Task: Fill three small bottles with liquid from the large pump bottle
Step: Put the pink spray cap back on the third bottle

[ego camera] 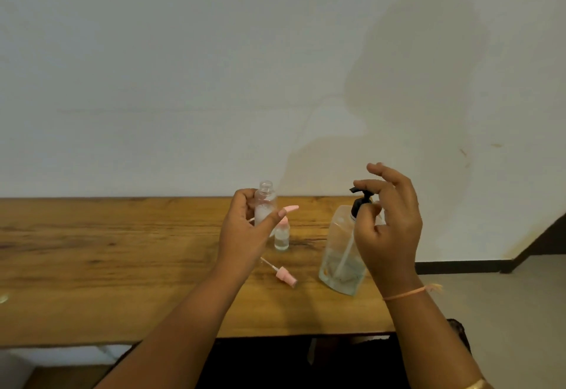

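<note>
while the large pump bottle [337, 266] stands on the wooden table [122, 250] at the right, clear liquid low in its base, the right hand [392, 229] curls round its black pump head [357, 204]. the left hand [245, 232] grips an uncapped small bottle [266, 204] upright above the table, beside a pink-capped small bottle [281, 240] holding some liquid; a pink spray cap [286, 276] lies nearby.

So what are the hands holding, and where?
A small open bottle, gripped round its middle by the left hand. The right hand's fingers pinch the big bottle's pump.
</note>
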Demonstrator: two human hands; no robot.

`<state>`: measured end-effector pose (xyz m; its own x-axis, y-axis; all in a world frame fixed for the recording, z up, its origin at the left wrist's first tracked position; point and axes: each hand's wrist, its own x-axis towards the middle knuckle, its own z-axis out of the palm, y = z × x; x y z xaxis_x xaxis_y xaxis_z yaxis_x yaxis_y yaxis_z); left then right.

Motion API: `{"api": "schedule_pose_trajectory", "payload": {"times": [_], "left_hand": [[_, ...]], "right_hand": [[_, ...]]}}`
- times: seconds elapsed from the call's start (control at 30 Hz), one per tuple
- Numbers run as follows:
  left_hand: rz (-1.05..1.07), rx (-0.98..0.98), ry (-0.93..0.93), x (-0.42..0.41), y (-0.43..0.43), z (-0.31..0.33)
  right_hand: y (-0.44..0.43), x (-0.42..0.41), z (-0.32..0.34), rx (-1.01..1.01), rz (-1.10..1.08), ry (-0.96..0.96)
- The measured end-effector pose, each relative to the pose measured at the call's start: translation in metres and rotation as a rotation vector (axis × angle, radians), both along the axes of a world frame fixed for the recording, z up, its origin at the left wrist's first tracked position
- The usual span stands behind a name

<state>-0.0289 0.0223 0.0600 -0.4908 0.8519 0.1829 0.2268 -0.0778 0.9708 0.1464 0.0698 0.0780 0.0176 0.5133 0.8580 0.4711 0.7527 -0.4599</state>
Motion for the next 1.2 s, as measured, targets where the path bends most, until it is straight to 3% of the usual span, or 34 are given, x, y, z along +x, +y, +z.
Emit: {"api": "schedule_pose_trajectory", "payload": {"times": [0.1,0.2,0.3,0.5,0.63,0.73,0.93,1.2], "left_hand": [[0.023,-0.058,-0.060,-0.008,-0.007,-0.006],[0.026,-0.112,-0.099,-0.014,-0.012,-0.012],[0.022,-0.134,-0.106,-0.020,-0.015,-0.015],[0.004,-0.146,-0.107,-0.029,-0.013,-0.018],[-0.003,-0.157,-0.101,-0.035,-0.010,-0.020],[-0.006,-0.164,-0.111,-0.039,-0.008,-0.021],[-0.005,-0.185,-0.104,-0.050,-0.008,-0.025],[0.103,-0.246,-0.032,-0.073,-0.010,-0.035]], "right_hand": [[-0.015,-0.018,-0.002,0.123,0.030,-0.108],[-0.025,-0.039,-0.014,0.104,0.181,-0.221],[-0.021,-0.055,-0.042,-0.083,0.285,-0.386],[-0.003,-0.073,-0.094,-0.656,0.200,-0.768],[-0.001,-0.082,-0.122,-0.802,0.136,-0.981],[-0.001,-0.085,-0.133,-0.796,0.070,-1.077],[0.004,-0.090,-0.113,-0.836,0.147,-0.898],[-0.013,-0.073,-0.044,-0.709,0.296,-0.433]]}}
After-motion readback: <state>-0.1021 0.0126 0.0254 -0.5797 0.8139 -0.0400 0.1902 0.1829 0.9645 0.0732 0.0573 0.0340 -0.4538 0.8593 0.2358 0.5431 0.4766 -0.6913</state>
